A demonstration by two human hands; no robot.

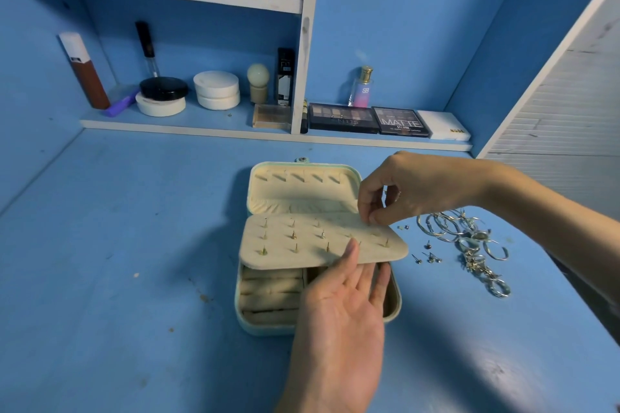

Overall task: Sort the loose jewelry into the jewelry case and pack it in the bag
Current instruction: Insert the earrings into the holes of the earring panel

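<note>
While the jewelry case [255,322] sits open near the middle of the counter [134,245], its lid [302,188] is folded back toward the far edge and its earring panel [302,255] is lifted level over the base. Stud posts [294,235] poke up through the panel in rows. Under the raised panel, on the case's left side, padded ring rolls [268,295] show.

The left hand [339,312] comes in from the near edge, palm up, fingers straight beneath the panel's near edge and thumb laid on top, so it holds the panel up between them. The right hand [412,188] reaches in from the right edge, thumb and forefinger pinching at the panel's far right corner, the other fingers curled loosely above. Whether a stud lies between those fingertips is too small to tell.

Loose jewelry [469,238] — hoops, rings and chains in a tangle — lies on the counter to the right of the case, near the right edge. Between the pile and the case lie a few loose studs [427,256].

Along the far edge runs a low shelf [188,126] with cosmetics jars and eyeshadow palettes [342,117].
</note>
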